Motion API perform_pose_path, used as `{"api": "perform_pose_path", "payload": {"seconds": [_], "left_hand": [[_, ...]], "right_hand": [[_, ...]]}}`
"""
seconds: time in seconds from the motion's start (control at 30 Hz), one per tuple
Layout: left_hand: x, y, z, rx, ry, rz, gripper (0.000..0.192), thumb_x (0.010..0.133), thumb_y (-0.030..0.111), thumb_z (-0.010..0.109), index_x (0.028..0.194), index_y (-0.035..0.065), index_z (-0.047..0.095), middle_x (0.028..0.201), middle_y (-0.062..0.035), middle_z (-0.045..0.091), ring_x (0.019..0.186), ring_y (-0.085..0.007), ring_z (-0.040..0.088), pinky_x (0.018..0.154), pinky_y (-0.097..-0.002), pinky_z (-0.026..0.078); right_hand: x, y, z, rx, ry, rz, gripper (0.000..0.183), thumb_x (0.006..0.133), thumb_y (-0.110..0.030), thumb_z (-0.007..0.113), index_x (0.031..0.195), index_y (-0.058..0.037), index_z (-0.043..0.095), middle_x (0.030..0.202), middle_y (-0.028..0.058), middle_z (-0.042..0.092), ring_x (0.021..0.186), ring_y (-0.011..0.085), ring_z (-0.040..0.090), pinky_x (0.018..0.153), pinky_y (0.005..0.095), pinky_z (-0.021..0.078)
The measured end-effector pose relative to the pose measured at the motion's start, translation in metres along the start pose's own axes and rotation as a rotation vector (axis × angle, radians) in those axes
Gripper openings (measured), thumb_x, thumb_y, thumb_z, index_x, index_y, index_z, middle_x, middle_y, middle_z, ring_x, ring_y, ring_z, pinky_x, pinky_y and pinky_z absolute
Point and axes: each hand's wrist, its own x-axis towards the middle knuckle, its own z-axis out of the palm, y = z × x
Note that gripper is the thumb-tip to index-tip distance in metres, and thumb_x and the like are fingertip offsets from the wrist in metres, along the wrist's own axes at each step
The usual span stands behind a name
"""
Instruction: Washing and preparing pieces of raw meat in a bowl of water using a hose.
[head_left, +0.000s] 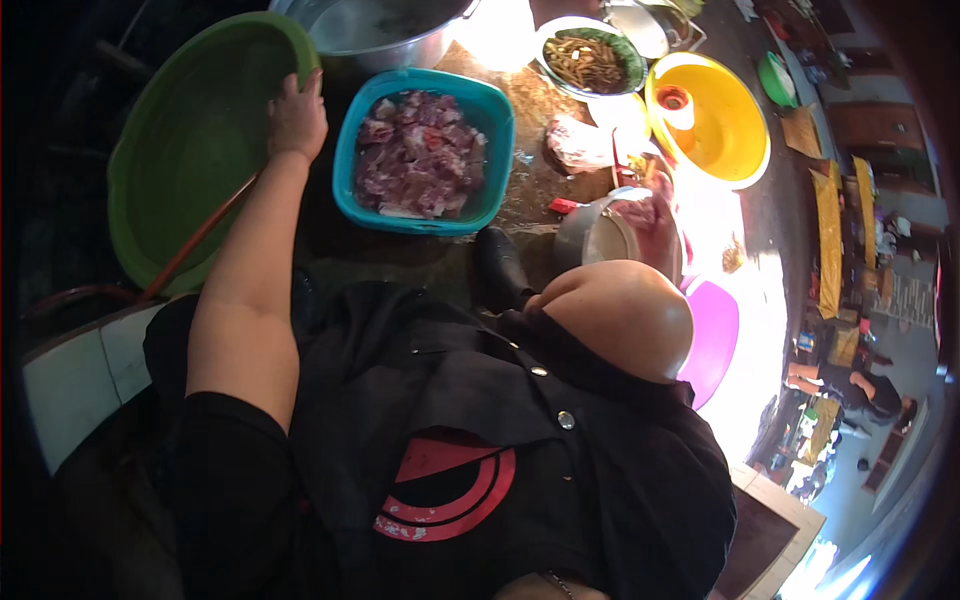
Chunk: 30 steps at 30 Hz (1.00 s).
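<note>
My left hand (298, 120) grips the right rim of a large green plastic basin (180, 105), with its fingers over the edge. A reddish-brown hose (199, 238) runs over the basin's near side, partly behind my forearm. To the right of that hand sits a teal plastic tub (497, 191) holding many cut pieces of raw meat (420, 154) in liquid. My right hand is out of view. Near my bare knee, a metal pot (581, 236) has raw meat (652, 214) over it. A small red object (562, 205) lies on the wet floor beside the pot.
A large metal basin (375, 49) stands beyond the tub. Farther right are a bowl of brown stick-like food (585, 64), a raw meat piece (574, 144), a yellow basin (731, 127) and a purple plastic item (712, 330). Another person (862, 386) is far right.
</note>
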Motion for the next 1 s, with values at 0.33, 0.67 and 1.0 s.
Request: {"api": "perform_pose_path", "payload": {"seconds": [0.33, 0.67, 1.0], "left_hand": [[0.000, 0.006, 0.002, -0.014, 0.036, 0.004, 0.041, 0.087, 0.019, 0.051, 0.128, 0.0175, 0.045, 0.114, -0.0149, 0.046, 0.096, -0.0336, 0.055, 0.089, -0.0454, 0.039], [0.001, 0.000, -0.001, -0.042, 0.025, -0.011, 0.040, 0.086, 0.018, 0.051, 0.126, 0.0174, 0.048, 0.111, -0.0151, 0.047, 0.096, -0.0329, 0.054, 0.089, -0.0447, 0.039], [0.004, 0.006, -0.004, -0.117, 0.031, 0.039, 0.040, 0.085, 0.016, 0.052, 0.125, 0.0152, 0.048, 0.113, -0.0166, 0.045, 0.092, -0.0363, 0.053, 0.084, -0.0447, 0.042]], "right_hand": [[-0.008, 0.007, -0.005, -1.114, 0.432, -0.317, 0.024, 0.088, -0.010, 0.052, 0.112, -0.0088, 0.051, 0.077, 0.0131, 0.060, 0.074, 0.0310, 0.062, 0.073, 0.0423, 0.0505], [0.029, 0.024, 0.008, -2.160, 0.687, -0.679, 0.019, 0.083, -0.003, 0.052, 0.100, -0.0049, 0.058, 0.075, 0.0151, 0.061, 0.071, 0.0290, 0.062, 0.073, 0.0373, 0.0489], [0.194, 0.175, -0.008, -2.236, -0.058, -0.272, 0.035, 0.074, -0.010, 0.061, 0.108, -0.0082, 0.058, 0.101, 0.0142, 0.061, 0.096, 0.0341, 0.059, 0.084, 0.0413, 0.0474]]}}
